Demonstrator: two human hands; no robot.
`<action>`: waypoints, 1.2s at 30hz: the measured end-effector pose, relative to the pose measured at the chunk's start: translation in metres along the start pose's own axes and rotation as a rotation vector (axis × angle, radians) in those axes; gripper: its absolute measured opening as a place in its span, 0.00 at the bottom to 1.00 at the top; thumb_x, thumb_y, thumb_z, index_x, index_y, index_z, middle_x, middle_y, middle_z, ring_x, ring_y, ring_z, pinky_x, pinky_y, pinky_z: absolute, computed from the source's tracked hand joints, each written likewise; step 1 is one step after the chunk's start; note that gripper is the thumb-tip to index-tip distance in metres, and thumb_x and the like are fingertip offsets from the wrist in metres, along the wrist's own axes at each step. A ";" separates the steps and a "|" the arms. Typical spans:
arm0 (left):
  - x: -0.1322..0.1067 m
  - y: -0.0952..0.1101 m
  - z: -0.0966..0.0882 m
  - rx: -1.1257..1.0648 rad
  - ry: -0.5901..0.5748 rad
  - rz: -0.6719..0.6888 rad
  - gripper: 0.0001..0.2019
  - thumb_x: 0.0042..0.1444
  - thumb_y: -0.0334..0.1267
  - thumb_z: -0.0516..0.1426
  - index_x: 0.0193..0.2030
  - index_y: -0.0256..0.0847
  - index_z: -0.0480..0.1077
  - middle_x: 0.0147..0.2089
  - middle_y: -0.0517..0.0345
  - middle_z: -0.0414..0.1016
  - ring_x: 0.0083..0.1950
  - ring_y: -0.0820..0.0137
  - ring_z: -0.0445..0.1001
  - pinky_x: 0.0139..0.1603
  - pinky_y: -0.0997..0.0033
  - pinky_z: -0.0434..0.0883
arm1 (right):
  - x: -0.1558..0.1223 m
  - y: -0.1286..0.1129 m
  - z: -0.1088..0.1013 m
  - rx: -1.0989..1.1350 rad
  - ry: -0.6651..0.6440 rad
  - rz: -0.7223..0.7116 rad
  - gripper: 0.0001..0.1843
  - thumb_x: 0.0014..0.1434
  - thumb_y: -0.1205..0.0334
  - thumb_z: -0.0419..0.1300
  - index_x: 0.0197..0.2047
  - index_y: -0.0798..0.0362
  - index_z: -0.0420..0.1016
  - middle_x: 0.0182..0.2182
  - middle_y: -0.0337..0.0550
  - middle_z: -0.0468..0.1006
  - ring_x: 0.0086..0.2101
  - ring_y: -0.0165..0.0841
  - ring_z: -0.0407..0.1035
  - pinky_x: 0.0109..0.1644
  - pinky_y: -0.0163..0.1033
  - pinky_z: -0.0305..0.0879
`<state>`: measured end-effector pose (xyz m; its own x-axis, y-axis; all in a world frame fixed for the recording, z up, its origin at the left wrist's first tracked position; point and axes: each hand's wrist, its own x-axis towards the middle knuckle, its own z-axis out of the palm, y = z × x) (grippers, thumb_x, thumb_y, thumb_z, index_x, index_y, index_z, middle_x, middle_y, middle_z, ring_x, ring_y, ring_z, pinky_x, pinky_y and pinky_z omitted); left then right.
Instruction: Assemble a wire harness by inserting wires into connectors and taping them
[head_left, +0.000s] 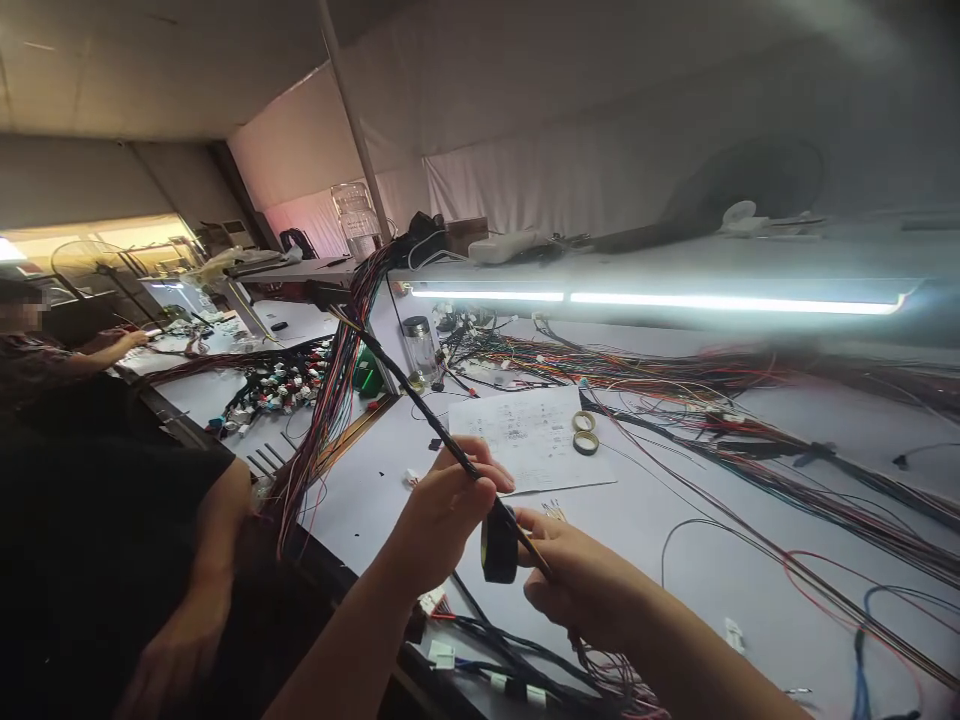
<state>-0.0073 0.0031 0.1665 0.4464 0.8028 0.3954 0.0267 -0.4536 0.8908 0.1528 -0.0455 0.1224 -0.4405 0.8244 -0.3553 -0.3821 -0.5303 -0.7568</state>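
A wire bundle (420,400) wrapped in black tape runs slantwise from the shelf edge down between my hands. My left hand (442,515) is closed round it, thumb and fingers pinching the black-wrapped part. Just below hangs a roll of black tape (500,548), right up against the bundle. My right hand (581,575) is closed, its fingers at the right side of the roll, and the bundle's lower wires pass by its thumb. A printed sheet (517,440) lies behind my hands, with two small tape rolls (585,442) at its right edge.
Loose wires (675,370) spread along the back and right of the table (637,520). More wires with white connectors (442,655) lie at the front edge. A glass jar (418,350) stands under the lit shelf. A person in black (112,500) is close on the left; another sits farther off.
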 end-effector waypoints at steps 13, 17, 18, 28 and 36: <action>0.007 -0.003 0.022 -0.393 0.239 -0.161 0.15 0.60 0.49 0.52 0.36 0.39 0.71 0.27 0.57 0.74 0.32 0.70 0.69 0.38 0.69 0.66 | -0.005 0.022 0.003 -0.200 0.497 -0.647 0.11 0.59 0.57 0.54 0.45 0.50 0.68 0.20 0.34 0.64 0.17 0.25 0.57 0.20 0.30 0.55; 0.006 -0.014 0.023 -0.473 0.129 -0.120 0.14 0.61 0.47 0.52 0.39 0.38 0.72 0.25 0.57 0.74 0.34 0.69 0.72 0.46 0.64 0.66 | -0.003 0.021 -0.010 0.016 0.104 0.051 0.08 0.54 0.58 0.57 0.31 0.55 0.67 0.14 0.27 0.53 0.10 0.18 0.44 0.13 0.28 0.32; 0.006 -0.017 0.022 -0.468 0.099 -0.117 0.14 0.61 0.47 0.52 0.40 0.38 0.71 0.27 0.55 0.76 0.36 0.68 0.74 0.46 0.63 0.67 | -0.004 0.020 -0.014 -0.009 0.027 0.109 0.07 0.53 0.60 0.58 0.31 0.56 0.68 0.17 0.29 0.58 0.10 0.16 0.44 0.12 0.28 0.31; 0.012 -0.020 0.029 -0.064 0.243 -0.014 0.14 0.61 0.51 0.48 0.38 0.43 0.62 0.45 0.54 0.76 0.17 0.82 0.65 0.18 0.77 0.63 | -0.019 0.022 -0.018 -0.847 0.296 -0.815 0.19 0.55 0.67 0.55 0.48 0.38 0.72 0.54 0.43 0.61 0.33 0.28 0.66 0.36 0.38 0.65; 0.020 -0.036 0.026 -0.588 0.463 -0.322 0.15 0.59 0.50 0.53 0.34 0.39 0.65 0.32 0.54 0.78 0.37 0.70 0.76 0.38 0.70 0.69 | 0.006 0.026 -0.013 0.022 0.422 -0.388 0.14 0.60 0.51 0.52 0.35 0.55 0.66 0.17 0.31 0.58 0.16 0.22 0.46 0.18 0.30 0.44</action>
<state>0.0238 0.0254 0.1362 0.0780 0.9962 0.0380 -0.4407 0.0002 0.8977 0.1507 -0.0513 0.0932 0.0961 0.9645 -0.2458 -0.4697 -0.1738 -0.8655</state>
